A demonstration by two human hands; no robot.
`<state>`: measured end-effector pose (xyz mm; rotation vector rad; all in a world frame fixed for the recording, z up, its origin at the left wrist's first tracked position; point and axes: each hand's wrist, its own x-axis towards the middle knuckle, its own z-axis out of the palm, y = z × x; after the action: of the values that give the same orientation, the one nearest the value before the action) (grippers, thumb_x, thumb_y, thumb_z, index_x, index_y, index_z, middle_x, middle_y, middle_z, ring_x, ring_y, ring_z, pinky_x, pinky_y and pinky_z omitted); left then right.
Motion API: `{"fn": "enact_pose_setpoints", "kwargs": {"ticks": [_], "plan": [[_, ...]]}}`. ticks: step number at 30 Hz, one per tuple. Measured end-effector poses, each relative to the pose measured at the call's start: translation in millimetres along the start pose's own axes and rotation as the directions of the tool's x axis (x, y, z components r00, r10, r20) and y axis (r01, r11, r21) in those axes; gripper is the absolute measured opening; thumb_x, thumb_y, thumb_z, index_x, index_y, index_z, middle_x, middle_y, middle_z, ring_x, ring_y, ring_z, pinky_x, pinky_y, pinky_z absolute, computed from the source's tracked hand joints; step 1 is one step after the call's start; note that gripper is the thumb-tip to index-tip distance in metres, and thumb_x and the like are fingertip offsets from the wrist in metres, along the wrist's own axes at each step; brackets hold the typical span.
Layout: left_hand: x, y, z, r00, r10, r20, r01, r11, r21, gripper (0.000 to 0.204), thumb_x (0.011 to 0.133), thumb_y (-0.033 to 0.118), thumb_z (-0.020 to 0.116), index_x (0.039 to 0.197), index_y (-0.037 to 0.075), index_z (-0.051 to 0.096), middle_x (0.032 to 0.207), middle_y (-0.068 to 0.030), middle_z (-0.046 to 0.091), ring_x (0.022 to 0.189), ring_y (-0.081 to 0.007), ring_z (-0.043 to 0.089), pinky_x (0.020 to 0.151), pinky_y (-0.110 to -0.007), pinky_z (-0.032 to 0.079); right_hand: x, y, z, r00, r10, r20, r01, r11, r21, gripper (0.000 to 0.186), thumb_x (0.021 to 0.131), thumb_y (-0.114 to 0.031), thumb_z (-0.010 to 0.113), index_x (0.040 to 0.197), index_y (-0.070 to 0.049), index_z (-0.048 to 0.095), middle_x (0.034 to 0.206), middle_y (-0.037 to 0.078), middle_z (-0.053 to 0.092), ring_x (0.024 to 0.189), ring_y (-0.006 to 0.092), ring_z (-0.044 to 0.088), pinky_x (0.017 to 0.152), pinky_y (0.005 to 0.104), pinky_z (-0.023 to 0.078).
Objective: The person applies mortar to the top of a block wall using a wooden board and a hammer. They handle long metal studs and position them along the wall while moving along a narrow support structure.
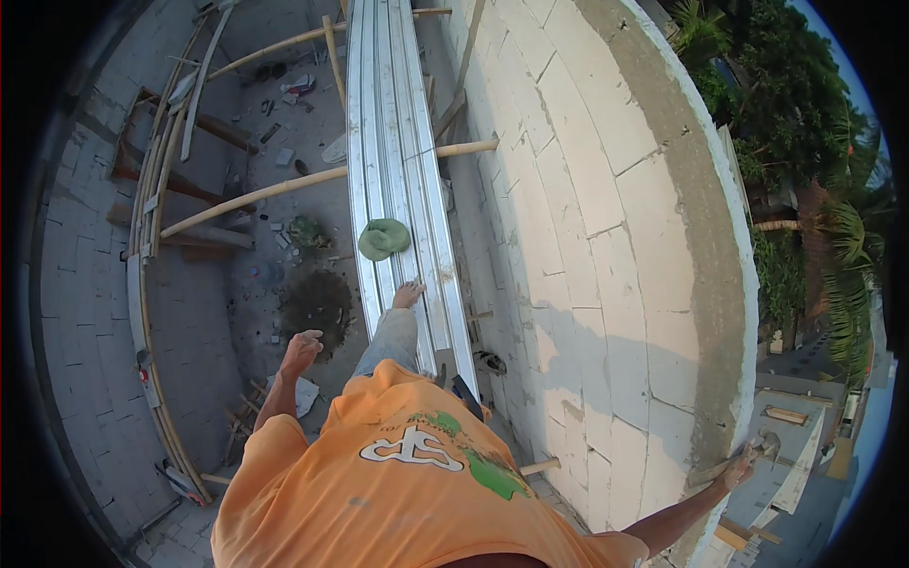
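My left hand [302, 351] hangs in the air to the left of my body, its fingers half bent and nothing visible in it. Out at the far right, my right hand [742, 466] is at the top edge of the pale block wall [606, 284], closed round something. A rounded grey piece [770, 444] shows just beyond its fingers, and a flat brownish strip [710, 470] lies beside the wrist; their kind is unclear. My bare foot [408, 294] stands on a ribbed metal plank [437, 312]. Ahead of it rests a coiled green bundle [383, 239], perhaps cloth or hose.
Bamboo poles [256, 197] cross beneath the plank. Far below, the rubble-strewn floor [256, 303] has a dark damp patch [317, 308]. More poles [156, 189] run along the left block wall [80, 246]. Trees [786, 114] and boards [800, 464] lie outside the right wall.
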<state>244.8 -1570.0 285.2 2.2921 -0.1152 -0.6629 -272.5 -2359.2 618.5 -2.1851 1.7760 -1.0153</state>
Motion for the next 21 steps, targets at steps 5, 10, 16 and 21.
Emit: {"fn": "enact_pose_setpoints", "kwargs": {"ticks": [5, 10, 16, 21], "plan": [[87.5, 49.6, -29.2, 0.998, 0.039, 0.04, -0.033, 0.988, -0.153, 0.041, 0.08, 0.012, 0.061, 0.118, -0.004, 0.061, 0.109, -0.0234, 0.067, 0.101, -0.028, 0.066, 0.088, -0.033, 0.051, -1.5, -9.1, -2.3, 0.972, 0.235, -0.004, -0.235, 0.972, 0.024, 0.05, 0.09, -0.04, 0.059, 0.103, 0.008, 0.069, 0.076, 0.011, 0.061, 0.071, 0.0227, 0.047, 0.07, 0.0421, 0.042], [137.1, 50.8, -52.1, 0.986, 0.062, 0.153, -0.054, 0.997, -0.056, 0.042, 0.079, 0.012, 0.06, 0.119, -0.003, 0.061, 0.108, -0.022, 0.068, 0.102, -0.0301, 0.066, 0.089, -0.034, 0.051, 15.0, -32.0, 14.6, 0.951, 0.226, -0.21, -0.276, 0.928, -0.249, 0.049, 0.09, -0.038, 0.06, 0.101, 0.008, 0.069, 0.086, 0.014, 0.067, 0.075, 0.0232, 0.052, 0.072, 0.0418, 0.043], [170.1, 56.8, -92.4, 0.996, 0.071, 0.05, -0.071, 0.997, 0.008, 0.035, 0.077, 0.011, 0.06, 0.108, -0.005, 0.065, 0.087, -0.0168, 0.07, 0.082, -0.0256, 0.068, 0.077, -0.034, 0.052, 44.5, -145.5, 82.3, 0.978, 0.182, -0.1, -0.123, 0.896, 0.426, 0.052, 0.092, -0.033, 0.061, 0.117, 0.013, 0.06, 0.116, 0.016, 0.063, 0.101, 0.0217, 0.058, 0.092, 0.0393, 0.045], [209.4, 84.8, -109.2, 0.99, 0.118, 0.081, -0.119, 0.993, 0.007, 0.035, 0.077, 0.009, 0.061, 0.11, -0.003, 0.065, 0.083, -0.0165, 0.068, 0.08, -0.0265, 0.067, 0.077, -0.034, 0.052, 90.3, -239.1, 194.9, 0.994, 0.027, 0.104, -0.076, 0.858, 0.507, 0.055, 0.094, -0.037, 0.059, 0.123, 0.01, 0.058, 0.124, 0.016, 0.06, 0.109, 0.02, 0.053, 0.099, 0.0358, 0.037]]}}
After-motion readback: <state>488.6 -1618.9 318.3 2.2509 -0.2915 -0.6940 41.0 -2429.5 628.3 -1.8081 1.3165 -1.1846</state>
